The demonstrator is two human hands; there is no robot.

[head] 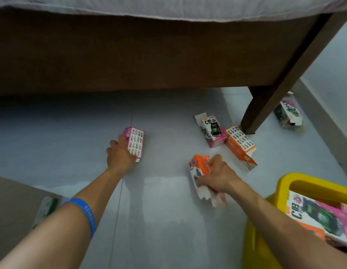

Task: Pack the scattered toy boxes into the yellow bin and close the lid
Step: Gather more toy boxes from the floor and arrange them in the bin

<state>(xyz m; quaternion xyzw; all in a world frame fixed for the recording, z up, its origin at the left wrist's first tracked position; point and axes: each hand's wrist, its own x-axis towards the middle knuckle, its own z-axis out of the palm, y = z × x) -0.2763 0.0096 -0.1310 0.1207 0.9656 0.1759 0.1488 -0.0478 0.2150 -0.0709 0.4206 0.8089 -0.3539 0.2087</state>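
Boxes still scattered on the grey tiled floor point(168, 220); collecting step under way, lid not in view. Left hand point(121, 154) curled round the near end of a pink toy box point(135, 142) lying flat, well out in front of me. Right hand point(217, 178) gripping an orange-and-white toy box point(199, 167) with its end flaps hanging open; a second flattened carton seems pinched beneath it, cannot tell for sure. Yellow bin point(285, 187) sits at my lower right, near the right forearm, already holding a large pink C03 box point(320, 216) and others.

Next, I judge: lift both, swing right, drop them in without snagging the loose flaps on the rim.

Left to gather: a pink C03 carton point(213, 131) standing open-topped, touching an orange box point(240, 146) just beside the bed leg point(265, 111); another box point(288, 113) behind that leg, awkward reach. Bed frame point(130, 55) overhangs ahead. One more green-and-white carton point(46, 210) at far left, blurred.
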